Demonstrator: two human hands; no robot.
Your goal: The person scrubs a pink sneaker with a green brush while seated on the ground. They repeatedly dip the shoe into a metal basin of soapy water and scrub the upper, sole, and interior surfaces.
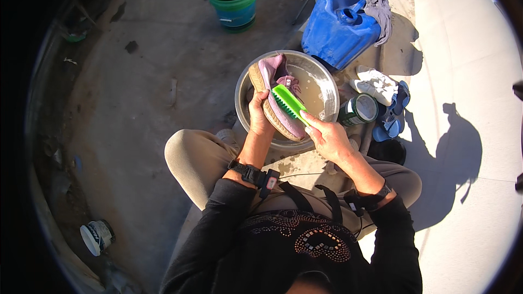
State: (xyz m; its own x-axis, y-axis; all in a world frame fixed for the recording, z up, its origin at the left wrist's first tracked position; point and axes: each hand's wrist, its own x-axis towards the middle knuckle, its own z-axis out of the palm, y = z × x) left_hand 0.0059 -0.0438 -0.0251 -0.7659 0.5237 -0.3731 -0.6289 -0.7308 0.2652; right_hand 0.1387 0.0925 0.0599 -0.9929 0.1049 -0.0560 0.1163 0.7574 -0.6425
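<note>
My left hand (pixel 261 113) grips a pink sneaker (pixel 267 69) by its tan sole, with the toe pointing down towards me. The sneaker is tilted over a round metal basin (pixel 331 90) that holds cloudy water (pixel 311 85). In my right hand (pixel 330 136) is the handle of a bright green scrub brush (pixel 289 100). Its darker green bristles rest against the shoe's upper, just below the laces. My left fingers are partly hidden behind the sole.
Beyond the basin stand a blue plastic jerrycan (pixel 335 32) with a grey cloth (pixel 378 14) on it and a green bucket (pixel 235 2). To the right are a tin can (pixel 361 108), white shoes (pixel 376 85) and blue sandals (pixel 388 128). A small white tub (pixel 96 237) lies far left.
</note>
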